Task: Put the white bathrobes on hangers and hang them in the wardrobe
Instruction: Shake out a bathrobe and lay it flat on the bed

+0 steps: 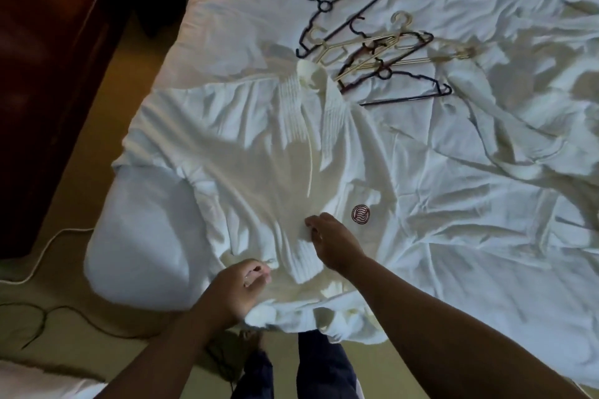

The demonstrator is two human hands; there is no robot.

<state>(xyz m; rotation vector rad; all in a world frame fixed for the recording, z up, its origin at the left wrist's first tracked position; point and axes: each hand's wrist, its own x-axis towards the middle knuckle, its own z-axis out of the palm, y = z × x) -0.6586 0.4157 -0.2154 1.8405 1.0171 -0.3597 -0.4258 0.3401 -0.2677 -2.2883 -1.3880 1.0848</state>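
Observation:
A white bathrobe (pixel 259 152) lies spread flat on the bed, collar toward the far side, with a red round logo (pixel 360 214) on its chest pocket. My left hand (pixel 241 285) grips a fold of the robe near the bed's near edge. Fingers of my right hand (pixel 330 241) pinch the robe's front edge just left of the logo. A pile of several dark and cream plastic hangers (pixel 372 45) lies beyond the collar. More crumpled white cloth (pixel 505 126) lies to the right; I cannot tell if it is another robe.
The bed (pixel 486 285) with a rumpled white sheet fills the right of the view. Dark wooden furniture (pixel 48 74) stands at the left. A white cable (pixel 42 256) and a dark cable (pixel 48 314) cross the floor at lower left. My legs stand against the bed's edge.

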